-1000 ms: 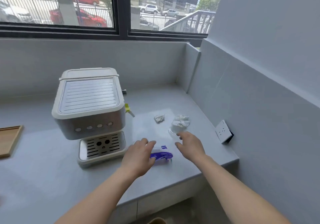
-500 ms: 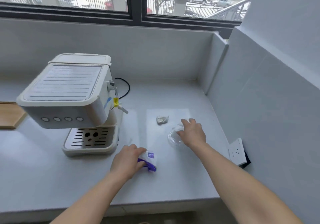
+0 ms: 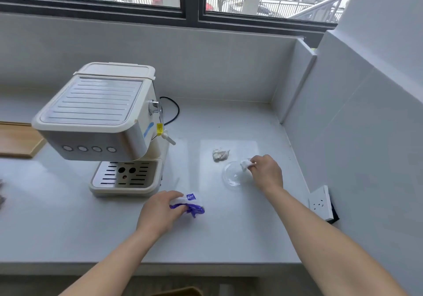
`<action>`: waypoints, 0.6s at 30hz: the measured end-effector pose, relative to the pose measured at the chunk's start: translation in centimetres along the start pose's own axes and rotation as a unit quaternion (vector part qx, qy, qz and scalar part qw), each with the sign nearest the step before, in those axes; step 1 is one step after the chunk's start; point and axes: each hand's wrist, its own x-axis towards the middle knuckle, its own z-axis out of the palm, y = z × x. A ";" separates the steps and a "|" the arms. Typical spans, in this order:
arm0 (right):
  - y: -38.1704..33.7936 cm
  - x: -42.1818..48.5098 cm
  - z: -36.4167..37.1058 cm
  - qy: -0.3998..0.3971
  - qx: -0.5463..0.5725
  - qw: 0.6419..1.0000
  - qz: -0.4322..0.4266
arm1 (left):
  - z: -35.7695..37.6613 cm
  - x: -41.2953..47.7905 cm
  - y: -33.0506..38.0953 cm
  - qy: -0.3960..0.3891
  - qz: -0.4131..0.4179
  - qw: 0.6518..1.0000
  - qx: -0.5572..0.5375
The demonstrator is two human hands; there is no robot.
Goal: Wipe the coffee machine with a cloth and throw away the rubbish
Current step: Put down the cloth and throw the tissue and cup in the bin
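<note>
A cream coffee machine (image 3: pixel 98 117) stands at the left of the grey counter (image 3: pixel 68 227). Just right of its drip tray, my left hand (image 3: pixel 160 213) is closed on a crumpled purple and white wrapper (image 3: pixel 191 205) lying on the counter. Further right, my right hand (image 3: pixel 266 173) pinches a white paper wad (image 3: pixel 245 164) at the edge of a clear plastic lid (image 3: pixel 232 176). A second crumpled tissue (image 3: pixel 219 154) lies loose behind the lid.
A wooden tray (image 3: pixel 16 140) sits left of the machine. A black cable (image 3: pixel 174 110) loops behind it. A white socket block (image 3: pixel 320 203) is on the right wall near the counter's front edge. Tiled walls close the back and right.
My left hand went from reaching to closing on the wrapper. My right hand moved onto the lid and pinched the white wad. The view came closer and shifted left.
</note>
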 end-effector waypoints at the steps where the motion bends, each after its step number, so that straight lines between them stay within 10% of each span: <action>1: 0.0 -0.2 -0.2 0.002 0.006 1.000 0.000 | -0.1 -0.3 0.1 0.000 0.002 1.000 -0.002; 18: -4.7 -10.5 0.0 0.002 0.093 0.991 -0.098 | -1.4 -8.3 -3.3 0.048 -0.028 0.998 -0.008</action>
